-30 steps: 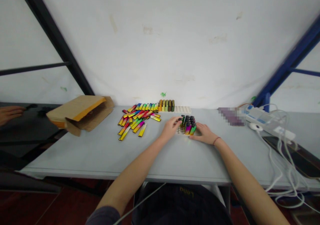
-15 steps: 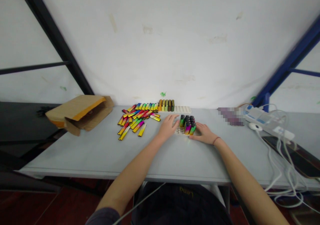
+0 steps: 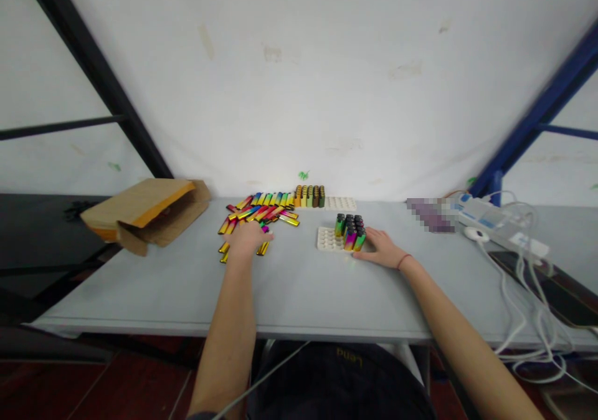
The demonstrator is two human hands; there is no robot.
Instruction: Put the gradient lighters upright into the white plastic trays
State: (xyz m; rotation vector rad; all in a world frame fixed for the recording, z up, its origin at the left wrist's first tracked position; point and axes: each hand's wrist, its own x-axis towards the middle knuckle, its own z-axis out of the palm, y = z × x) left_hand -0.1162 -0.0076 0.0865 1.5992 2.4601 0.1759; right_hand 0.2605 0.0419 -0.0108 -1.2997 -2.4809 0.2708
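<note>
Over a pile of shiny, multicoloured lighters (image 3: 268,212) on the left, my left hand (image 3: 245,239) reaches down. Its fingertips are blurred among them, so I cannot tell whether it grips one. A white tray with round holes (image 3: 329,239) lies in front of me. Several upright lighters with black tops (image 3: 354,230) stand in its right part, while holes show bare at its left. My right hand (image 3: 382,249) curls around the right end of this tray, thumb at the front edge and fingers beside the lighters.
Behind stands a second white tray (image 3: 341,204), its left side filled with upright gold-topped pieces (image 3: 309,195). An opened cardboard box (image 3: 144,211) lies left. On the right are a power strip (image 3: 504,224), tangled white cables (image 3: 537,295) and a dark phone-like slab (image 3: 555,289).
My left hand has left the front tray and moved left onto the lighter pile, uncovering the tray's left holes. My right hand stays at the tray's right end.
</note>
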